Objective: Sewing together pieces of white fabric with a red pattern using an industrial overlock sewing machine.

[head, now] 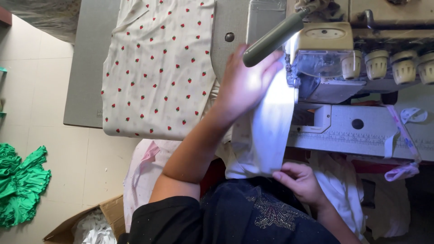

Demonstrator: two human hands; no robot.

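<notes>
I see my left hand [246, 86] spread flat on the white cloth [266, 131] beside the sewing machine [325, 58], fingers open, pressing rather than clasping. My right hand [300, 180] pinches the cloth's lower edge near my lap. The cloth hangs from the machine over the desk [357, 131] edge. Strawberry-print fabric [158, 68] lies left of it.

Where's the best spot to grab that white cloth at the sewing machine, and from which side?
Probably the lower hem of the white cloth, coming from below, the person's own side. That end hangs free off the table edge, where the right hand already touches it. The upper end lies under the left hand right beside the sewing machine, so there is little room there.
</notes>
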